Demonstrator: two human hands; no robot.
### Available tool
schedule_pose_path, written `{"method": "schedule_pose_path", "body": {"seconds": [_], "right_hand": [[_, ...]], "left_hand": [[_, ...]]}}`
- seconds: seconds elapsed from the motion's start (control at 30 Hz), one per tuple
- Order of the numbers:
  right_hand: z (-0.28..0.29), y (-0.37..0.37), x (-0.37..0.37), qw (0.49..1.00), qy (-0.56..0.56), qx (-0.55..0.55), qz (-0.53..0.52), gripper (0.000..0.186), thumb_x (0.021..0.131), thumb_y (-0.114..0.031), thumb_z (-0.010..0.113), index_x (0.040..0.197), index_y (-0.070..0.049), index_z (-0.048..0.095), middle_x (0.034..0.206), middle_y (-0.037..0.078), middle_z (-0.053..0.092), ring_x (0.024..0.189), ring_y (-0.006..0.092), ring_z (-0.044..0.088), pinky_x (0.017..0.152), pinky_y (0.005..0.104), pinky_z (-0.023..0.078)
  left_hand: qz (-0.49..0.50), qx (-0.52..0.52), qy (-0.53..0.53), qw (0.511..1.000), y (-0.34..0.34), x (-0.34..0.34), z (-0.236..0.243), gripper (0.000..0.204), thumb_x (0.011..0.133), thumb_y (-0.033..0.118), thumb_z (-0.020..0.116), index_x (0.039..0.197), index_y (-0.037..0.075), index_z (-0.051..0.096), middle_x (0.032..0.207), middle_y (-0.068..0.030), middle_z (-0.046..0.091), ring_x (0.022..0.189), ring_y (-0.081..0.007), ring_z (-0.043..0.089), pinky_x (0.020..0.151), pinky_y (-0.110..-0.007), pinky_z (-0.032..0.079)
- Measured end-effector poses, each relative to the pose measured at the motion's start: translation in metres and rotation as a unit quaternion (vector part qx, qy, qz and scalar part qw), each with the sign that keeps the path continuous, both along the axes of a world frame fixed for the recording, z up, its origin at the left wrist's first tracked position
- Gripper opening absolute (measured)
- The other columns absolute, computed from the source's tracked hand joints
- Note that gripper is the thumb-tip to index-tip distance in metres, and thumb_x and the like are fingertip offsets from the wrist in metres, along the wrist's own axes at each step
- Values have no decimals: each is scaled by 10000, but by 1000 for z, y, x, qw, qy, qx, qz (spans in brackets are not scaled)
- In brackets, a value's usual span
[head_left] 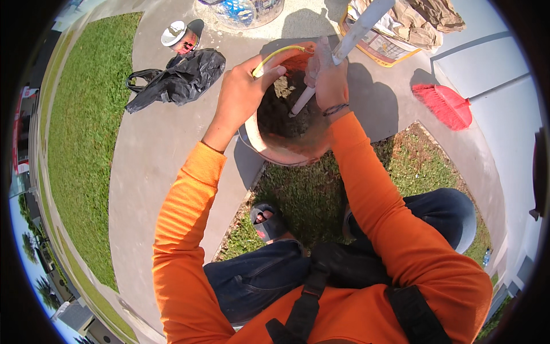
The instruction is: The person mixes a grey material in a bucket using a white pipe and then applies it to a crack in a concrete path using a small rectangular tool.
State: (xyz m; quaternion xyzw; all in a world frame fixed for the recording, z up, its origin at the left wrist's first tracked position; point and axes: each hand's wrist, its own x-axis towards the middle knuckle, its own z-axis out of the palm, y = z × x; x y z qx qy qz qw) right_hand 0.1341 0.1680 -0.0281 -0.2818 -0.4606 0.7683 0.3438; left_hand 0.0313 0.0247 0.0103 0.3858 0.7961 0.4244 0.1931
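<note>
A: What do the hands have hold of?

B: The right hand (327, 77) is wrapped tight around a pale pole (355, 34), fingers closed on it just above the bucket (269, 150). The left hand (243, 92) is clamped on the bucket's rim at about nine o'clock of the opening, with a thin yellow cable (281, 54) running over its thumb and fingers.

A: Which way does the pole run from the grip?

B: Its long axis is slanted. From the right hand it goes down toward seven o'clock into the dark soil (283, 112) inside the bucket, and up toward one o'clock out of view. The right hand is the nearer one, since it is on the pole; the left is just beside it across the opening.

A: And the bucket?

B: Upper middle of the view, on the edge where the concrete path (149, 149) meets the grass patch (312, 195), straight ahead of the knees at twelve o'clock.

A: Counts?

B: One pole, one bucket, one yellow cable, two hands. Farther out: one black bag (177, 77) at ten o'clock, one small can (179, 35) beyond it, one red broom head (444, 104) at two o'clock, and one sandalled foot (268, 221) at six.
</note>
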Motion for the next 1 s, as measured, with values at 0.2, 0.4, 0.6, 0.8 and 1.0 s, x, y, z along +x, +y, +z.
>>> {"method": "schedule_pose_path", "body": {"seconds": [0.2,0.4,0.6,0.8,1.0], "right_hand": [[-23,-6,-3,990,123,7,-66,352,1014,-359,584,855,-45,577,536,-35,431,425,60,391,385,239,312],[0,-10,-1,999,-22,12,27,327,1041,-357,524,840,-100,518,569,-56,357,456,56,334,419,240,257],[-24,-13,-5,998,6,46,-32,340,1033,-351,550,798,-116,477,571,-58,361,444,49,311,416,236,237],[-4,-13,-4,997,57,48,-12,283,1029,-324,561,909,-68,564,559,-72,356,448,35,311,414,221,246],[-10,-14,-9,997,-40,57,-29,360,1032,-347,552,787,-87,503,544,-64,338,440,49,304,405,245,243]], "left_hand": [[4,9,6,1000,2,-2,-1,365,916,304,705,1185,58,699,864,-54,727,787,-95,635,749,-274,508],[16,22,3,1000,-3,-8,-7,384,919,308,705,1216,65,693,828,-31,698,761,-77,604,732,-259,498],[9,35,4,999,0,-6,-4,382,923,307,700,1218,64,693,828,-33,702,760,-77,599,722,-261,496],[17,10,3,1000,-5,-6,-1,360,919,285,700,1204,65,694,856,-53,716,777,-87,617,744,-265,501],[2,-2,20,1000,-1,-4,-2,363,926,298,687,1207,68,691,911,-75,737,827,-95,649,789,-276,511]]}}
